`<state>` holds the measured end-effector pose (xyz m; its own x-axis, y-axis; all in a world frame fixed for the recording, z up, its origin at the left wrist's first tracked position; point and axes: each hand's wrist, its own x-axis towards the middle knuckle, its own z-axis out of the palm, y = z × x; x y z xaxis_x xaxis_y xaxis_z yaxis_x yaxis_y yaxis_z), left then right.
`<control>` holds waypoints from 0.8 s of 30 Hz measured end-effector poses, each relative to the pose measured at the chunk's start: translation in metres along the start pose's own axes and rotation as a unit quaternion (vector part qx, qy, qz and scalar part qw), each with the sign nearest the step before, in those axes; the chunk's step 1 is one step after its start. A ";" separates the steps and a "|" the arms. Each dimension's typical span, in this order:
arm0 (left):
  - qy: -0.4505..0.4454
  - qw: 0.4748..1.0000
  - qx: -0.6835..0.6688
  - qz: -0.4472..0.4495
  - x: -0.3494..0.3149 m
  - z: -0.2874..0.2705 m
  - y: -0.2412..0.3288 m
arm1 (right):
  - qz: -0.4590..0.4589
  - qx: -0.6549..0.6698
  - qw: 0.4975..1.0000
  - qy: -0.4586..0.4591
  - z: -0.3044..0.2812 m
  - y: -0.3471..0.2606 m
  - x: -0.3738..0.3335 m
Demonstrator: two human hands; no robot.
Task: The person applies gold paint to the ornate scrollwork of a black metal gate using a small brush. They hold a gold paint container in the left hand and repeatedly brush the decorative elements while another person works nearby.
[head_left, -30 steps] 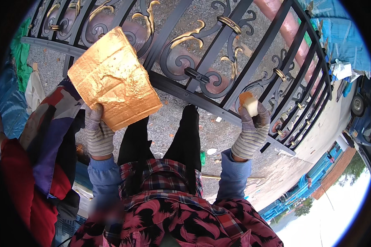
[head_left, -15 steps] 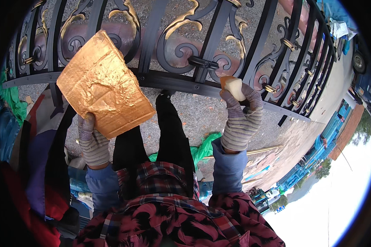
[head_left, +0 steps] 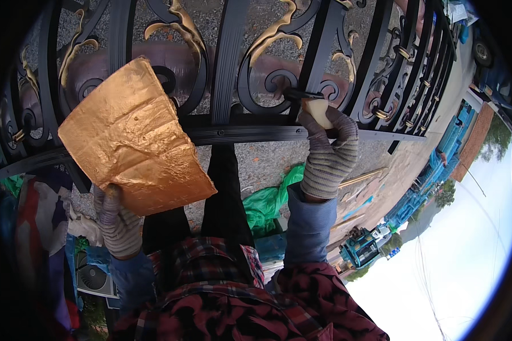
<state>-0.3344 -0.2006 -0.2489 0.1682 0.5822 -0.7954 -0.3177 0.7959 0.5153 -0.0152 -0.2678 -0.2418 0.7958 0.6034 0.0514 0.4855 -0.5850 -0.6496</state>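
My left hand (head_left: pixel 118 224), in a striped knit glove, grips the lower edge of a flat board (head_left: pixel 139 139) coated in shiny gold paint. The board is creased and tilted, held in front of the railing. Between the fingers of my gloved right hand (head_left: pixel 330 153) is a pale sponge (head_left: pixel 320 112) with a gold-stained end. Its tip is up against the dark collar (head_left: pixel 297 94) on an upright bar of the black metal railing (head_left: pixel 224 68); whether they touch is hard to tell. Gold colour covers the leaf shapes (head_left: pixel 276 37) on the scrolls.
The railing's bottom rail (head_left: pixel 250 134) runs across in front of my legs. Green plastic sheeting (head_left: pixel 264 207) lies on the gravelly ground by my feet. At the left are draped cloths (head_left: pixel 37 221) and a fan-like unit (head_left: pixel 95 278). Long thin strips (head_left: pixel 364 177) lie on the right.
My right hand has brought the sponge from the bottom rail up to the bar's collar. The board has shifted slightly left and down in view. The whole view has tilted a little.
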 end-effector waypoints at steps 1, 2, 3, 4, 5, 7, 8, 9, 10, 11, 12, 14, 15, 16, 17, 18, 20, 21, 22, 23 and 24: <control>-0.003 1.000 0.005 -0.018 0.002 -0.008 0.003 | -0.026 -0.021 0.999 -0.002 0.004 -0.005 0.000; -0.004 0.999 0.014 -0.041 0.004 -0.015 0.008 | -0.056 -0.037 0.997 -0.024 0.009 -0.011 0.001; -0.004 0.999 0.016 -0.041 0.002 -0.020 0.008 | -0.044 -0.061 0.996 -0.048 0.011 -0.019 0.001; -0.004 0.999 0.017 -0.039 0.002 -0.021 0.012 | -0.073 -0.106 0.990 -0.059 0.014 -0.020 0.001; -0.001 1.000 0.008 -0.013 -0.001 -0.003 0.012 | -0.103 -0.150 0.981 -0.071 0.016 -0.016 0.004; -0.005 1.000 -0.001 0.011 -0.001 0.007 0.011 | -0.116 -0.171 0.976 -0.066 0.014 -0.010 0.006; -0.012 1.000 -0.001 0.009 0.001 0.006 0.010 | -0.121 -0.183 0.974 -0.063 0.012 -0.009 0.008; -0.018 1.000 -0.001 0.007 0.002 0.005 0.009 | -0.081 -0.182 0.978 -0.055 0.009 -0.009 0.010; -0.025 1.000 -0.007 0.002 0.002 0.002 0.008 | -0.056 -0.182 0.981 -0.038 0.005 -0.006 0.011; -0.032 0.999 -0.013 -0.003 0.003 -0.002 0.008 | -0.032 -0.181 0.983 -0.021 0.000 -0.004 0.012; -0.038 0.999 -0.019 -0.009 0.003 -0.004 0.009 | -0.013 -0.150 0.988 -0.014 -0.004 -0.003 0.012; -0.020 0.999 -0.027 -0.012 0.003 -0.006 0.011 | -0.031 -0.144 0.989 -0.008 -0.007 -0.007 0.009; -0.013 0.999 -0.028 -0.014 0.002 -0.007 0.012 | -0.040 -0.141 0.989 -0.005 -0.007 -0.008 0.007; -0.008 0.999 -0.029 -0.016 0.002 -0.008 0.014 | -0.084 -0.153 0.984 -0.023 -0.004 -0.012 0.006; -0.005 0.999 -0.029 -0.018 0.002 -0.009 0.015 | -0.071 -0.128 0.988 -0.053 0.001 -0.018 0.003; -0.007 1.000 -0.023 -0.017 0.001 -0.009 0.015 | -0.079 -0.152 0.983 -0.065 0.006 -0.024 0.002; -0.011 1.000 -0.007 -0.009 0.001 -0.008 0.014 | -0.099 -0.206 0.970 -0.083 0.014 -0.031 0.003; -0.015 1.000 0.003 -0.004 0.000 -0.007 0.014 | -0.079 -0.211 0.971 -0.074 0.014 -0.028 0.005; -0.018 1.000 0.007 -0.006 0.000 -0.006 0.016 | -0.058 -0.216 0.973 -0.064 0.012 -0.023 0.007; -0.018 1.000 0.009 -0.005 0.000 -0.003 0.017 | -0.041 -0.219 0.973 -0.056 0.009 -0.017 0.009; -0.019 1.000 0.011 -0.004 0.000 -0.002 0.018 | -0.055 -0.188 0.980 -0.019 0.004 -0.011 0.010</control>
<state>-0.3422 -0.1869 -0.2399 0.2060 0.5812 -0.7872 -0.2951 0.8039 0.5163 -0.0143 -0.2534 -0.2369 0.7209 0.6893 0.0726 0.6721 -0.6697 -0.3159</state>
